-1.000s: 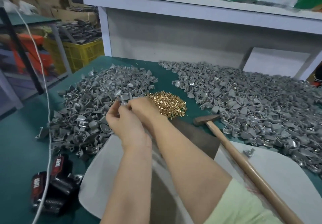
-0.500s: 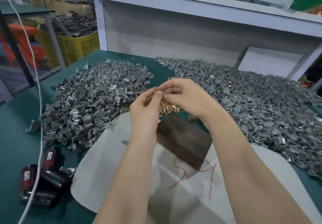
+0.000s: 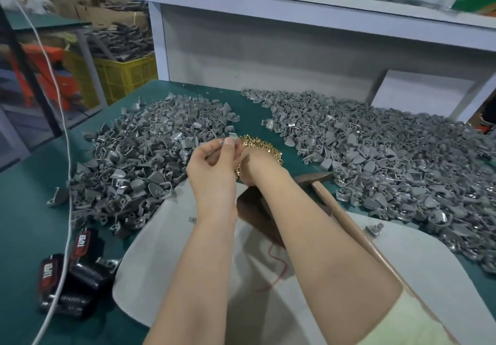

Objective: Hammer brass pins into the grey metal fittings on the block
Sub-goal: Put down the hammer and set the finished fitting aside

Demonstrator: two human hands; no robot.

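**Desk:** Where are the hands?

**Me:** On my feed, the left hand (image 3: 212, 165) pinches one small grey metal fitting (image 3: 233, 137) between thumb and fingertips. It holds it up over the near edge of the loose heap of brass pins (image 3: 264, 147). The right hand (image 3: 251, 169) sits close against the left, wrist bent down into that heap. Its fingers are hidden, so I cannot tell whether it has a pin.

**Desk:** And the block?

**Me:** The dark brown wooden block (image 3: 255, 216) lies beneath both forearms on the pale grey mat (image 3: 161, 264), with nothing set on it that I can see. The wooden-handled hammer (image 3: 346, 224) lies just to its right, head near the block's far corner.

**Desk:** What worries you?

**Me:** Small parts, mostly. A pin pinched askew could slip and drop into the big pile of grey fittings (image 3: 139, 162) on the left, and I'd likely lose it there. If the pin starts crooked in the fitting's hole, a blow would probably bend it. The right forearm also lies near the hammer's handle, so a careless sweep back could knock the hammer off the mat.
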